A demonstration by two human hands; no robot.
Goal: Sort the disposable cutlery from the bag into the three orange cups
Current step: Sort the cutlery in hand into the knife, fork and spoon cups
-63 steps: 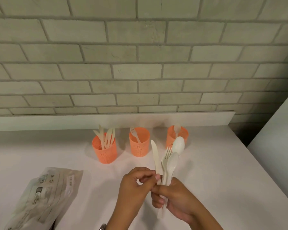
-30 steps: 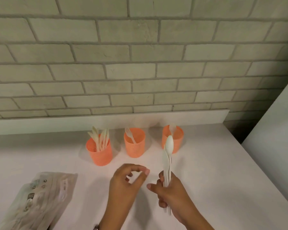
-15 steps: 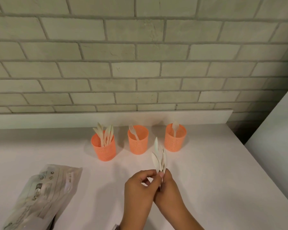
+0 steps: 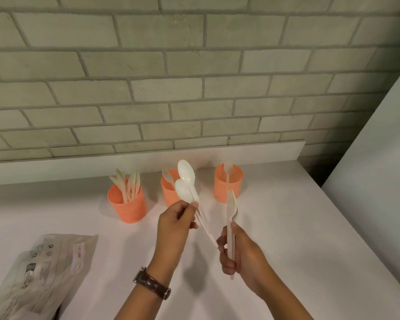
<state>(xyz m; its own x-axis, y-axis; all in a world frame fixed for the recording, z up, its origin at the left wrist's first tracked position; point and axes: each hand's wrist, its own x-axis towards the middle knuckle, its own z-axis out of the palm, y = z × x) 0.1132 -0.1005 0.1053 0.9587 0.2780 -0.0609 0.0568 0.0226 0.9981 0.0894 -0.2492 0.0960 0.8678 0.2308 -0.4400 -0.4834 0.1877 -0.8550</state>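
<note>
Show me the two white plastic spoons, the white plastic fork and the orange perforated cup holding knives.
Two white plastic spoons (image 4: 186, 173): head view, upper spoon's bowl.
White plastic fork (image 4: 230, 200): head view, its tines.
Orange perforated cup holding knives (image 4: 128, 210): head view, front wall.

The white counter (image 4: 298, 239) carries three orange cups (image 4: 128, 210) in a row and a printed bag (image 4: 39, 269) front-left.

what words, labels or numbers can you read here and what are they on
No text is readable.
Bag: printed lines and small symbols, too blurred to read.
Wristwatch: only the strap shows, no dial.
Orange cups, brick wall: no markings visible.
</note>
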